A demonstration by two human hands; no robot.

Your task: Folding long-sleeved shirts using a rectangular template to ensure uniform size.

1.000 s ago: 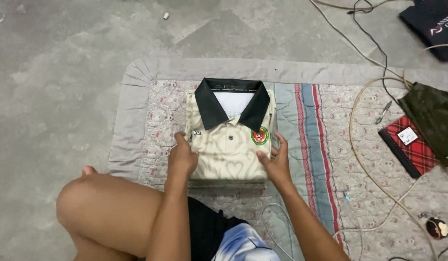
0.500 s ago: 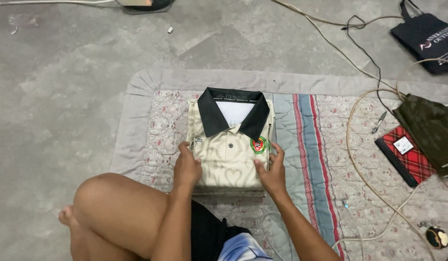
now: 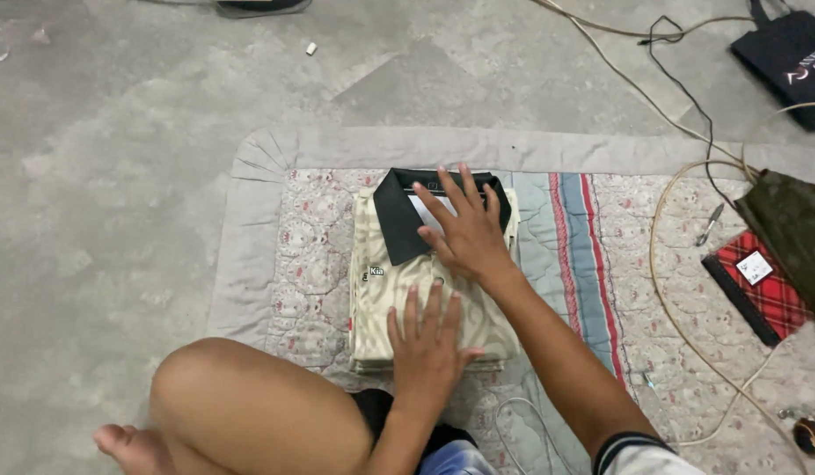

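A folded cream polo shirt (image 3: 385, 295) with a black collar lies on a quilted mat (image 3: 258, 220) on the concrete floor. My left hand (image 3: 427, 343) rests flat on the shirt's near edge, fingers spread. My right hand (image 3: 464, 229) lies flat across the collar and upper chest, fingers spread toward the far side. Neither hand grips anything. My bent left knee (image 3: 240, 396) sits just in front of the mat's near left corner.
A red plaid folded cloth (image 3: 759, 286) and a dark olive bag (image 3: 790, 229) lie at the right. A black bag (image 3: 790, 53) sits at the far right corner. Cables (image 3: 671, 114) loop over the floor and the mat's right side.
Both hands left the shirt's sides. My right hand moved up onto the collar and my left hand shifted to the middle of the near edge. The view shifted slightly.
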